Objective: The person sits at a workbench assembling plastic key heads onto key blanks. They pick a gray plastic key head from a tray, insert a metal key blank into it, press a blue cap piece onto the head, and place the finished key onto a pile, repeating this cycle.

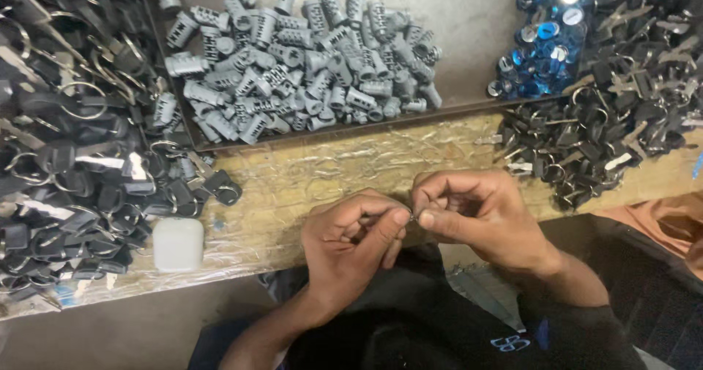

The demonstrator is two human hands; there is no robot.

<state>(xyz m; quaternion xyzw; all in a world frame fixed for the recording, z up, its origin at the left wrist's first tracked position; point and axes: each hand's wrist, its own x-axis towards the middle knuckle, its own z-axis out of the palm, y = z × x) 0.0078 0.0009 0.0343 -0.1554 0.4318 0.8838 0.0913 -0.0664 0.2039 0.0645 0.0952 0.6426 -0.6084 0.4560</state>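
My left hand [351, 239] and my right hand [469, 212] meet at the near edge of the workbench, fingertips pinched together on a tiny metal part [412, 215] between them. The part is mostly hidden by my thumbs and forefingers, so I cannot tell its shape. Behind my hands lies a shallow tray [469, 26] with a heap of grey ribbed lock cylinders [307, 62]. A big pile of black-headed keys on rings [73, 135] fills the left side.
A second pile of black-headed keys [615, 91] lies at the right, with shiny blue round caps [545, 37] behind it. A small white case [178, 243] sits near the left front edge. The bench top [322, 172] is covered in crinkled clear film.
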